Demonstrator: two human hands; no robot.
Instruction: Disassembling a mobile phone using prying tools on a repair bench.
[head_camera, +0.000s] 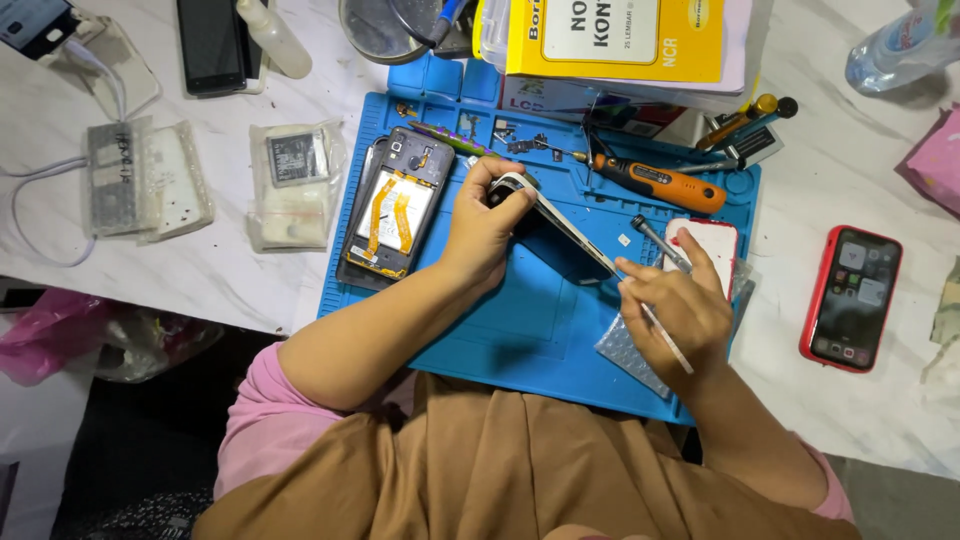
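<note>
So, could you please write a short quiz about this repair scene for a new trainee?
1. True or false: the left hand holds a phone tilted up on its edge over the blue mat.
2. What does the right hand hold?
A. a thin tool
B. the orange screwdriver
C. the bottle
3. Which side of the blue mat is the red phone on?

Key
1. True
2. A: the thin tool meets the phone's edge; the orange screwdriver lies on the mat.
3. Right, on the white table.

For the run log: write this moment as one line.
left hand: grips phone panel, tilted | right hand: holds thin tool at panel edge | under: blue mat | beside: opened phone
</note>
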